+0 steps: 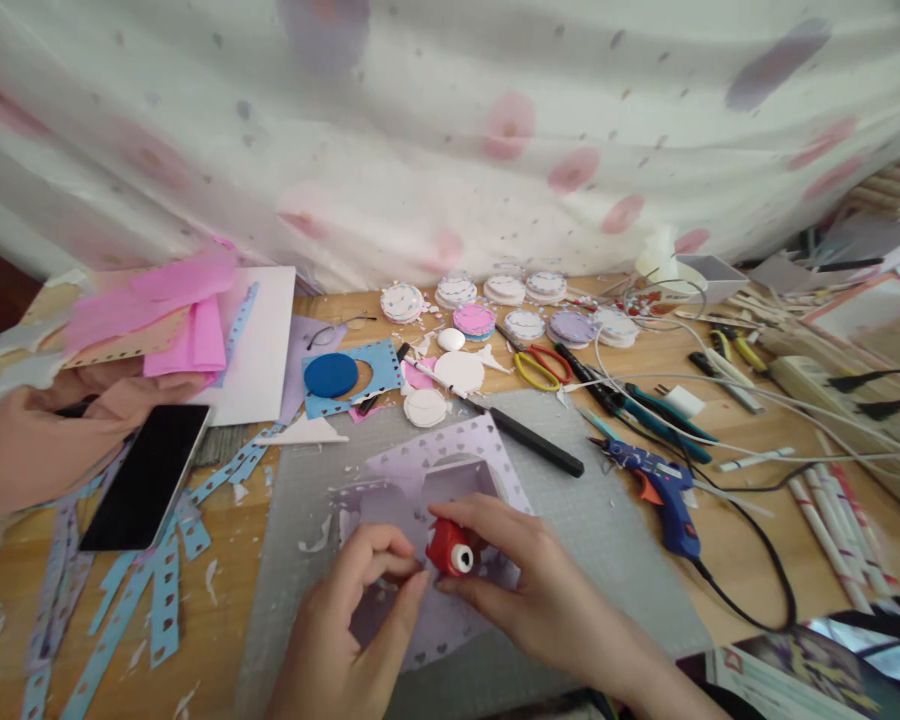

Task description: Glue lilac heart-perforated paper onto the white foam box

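My right hand (521, 560) is closed around a small red craft punch (442, 545), its white end with a dark cut-out facing me. Just left of it, my left hand (364, 600) has its thumb and curled fingers close together near the punch; whatever they pinch, if anything, is too small to make out. Beneath both hands lies lilac paper (450, 625) with punched heart shapes along its edges and large openings cut in it. The paper rests on a grey cutting mat (592, 570). A black-handled craft knife (536, 442) lies beyond my right hand.
Several decorated round discs (474, 321) line the back. A blue glue gun (664, 490) with a looping cord and pliers (667, 425) lie right. Left are a phone (146, 478), blue punched strips (166, 600) and pink paper (187, 340). A blue disc (330, 375) sits behind the mat.
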A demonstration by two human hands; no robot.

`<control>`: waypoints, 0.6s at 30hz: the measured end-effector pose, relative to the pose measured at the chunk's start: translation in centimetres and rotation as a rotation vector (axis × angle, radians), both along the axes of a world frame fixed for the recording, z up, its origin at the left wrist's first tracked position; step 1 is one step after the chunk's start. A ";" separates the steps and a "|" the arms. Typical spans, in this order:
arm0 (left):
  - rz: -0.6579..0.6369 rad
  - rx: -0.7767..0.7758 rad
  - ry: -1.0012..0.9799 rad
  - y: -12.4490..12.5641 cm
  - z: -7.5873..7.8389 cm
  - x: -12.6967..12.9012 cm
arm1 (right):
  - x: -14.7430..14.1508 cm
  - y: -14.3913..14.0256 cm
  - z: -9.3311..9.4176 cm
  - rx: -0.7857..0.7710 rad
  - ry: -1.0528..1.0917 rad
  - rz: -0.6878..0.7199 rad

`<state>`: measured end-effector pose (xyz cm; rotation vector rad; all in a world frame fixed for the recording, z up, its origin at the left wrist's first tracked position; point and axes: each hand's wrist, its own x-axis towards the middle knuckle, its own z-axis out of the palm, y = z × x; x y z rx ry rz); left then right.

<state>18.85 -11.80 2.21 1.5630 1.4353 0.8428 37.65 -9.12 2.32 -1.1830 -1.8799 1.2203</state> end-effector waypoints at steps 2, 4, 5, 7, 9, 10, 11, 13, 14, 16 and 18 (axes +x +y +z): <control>0.027 -0.067 -0.051 0.3 0.3 0.0 | 0.1 0.3 0.6 0.023 -0.022 0.046; 0.018 -0.137 -0.097 0.9 0.6 0.1 | 0.1 0.7 1.0 0.054 -0.053 0.114; 0.007 -0.171 -0.120 1.3 0.8 0.1 | 0.0 0.9 1.2 0.072 -0.071 0.151; -0.005 -0.227 -0.163 2.1 1.2 0.2 | -0.1 1.3 1.5 0.107 -0.110 0.199; 0.003 -0.254 -0.204 2.9 1.9 0.2 | -0.2 1.8 1.9 0.139 -0.135 0.206; 0.007 -0.266 -0.224 3.2 2.2 0.1 | -0.2 2.0 2.3 0.163 -0.143 0.202; 0.012 -0.282 -0.247 3.5 2.6 0.0 | -0.1 2.1 2.9 0.202 -0.149 0.200; 0.054 -0.327 -0.302 3.8 3.2 -0.6 | 0.5 2.0 4.5 0.314 -0.157 0.178; 0.089 -0.355 -0.337 3.8 3.4 -0.9 | 1.0 1.7 5.4 0.376 -0.159 0.163; 0.206 -0.406 -0.420 3.8 3.6 -1.5 | 2.6 0.5 6.9 0.432 -0.109 0.070; 0.344 -0.470 -0.525 3.5 3.5 -1.9 | 4.4 -1.3 7.5 0.283 -0.001 0.170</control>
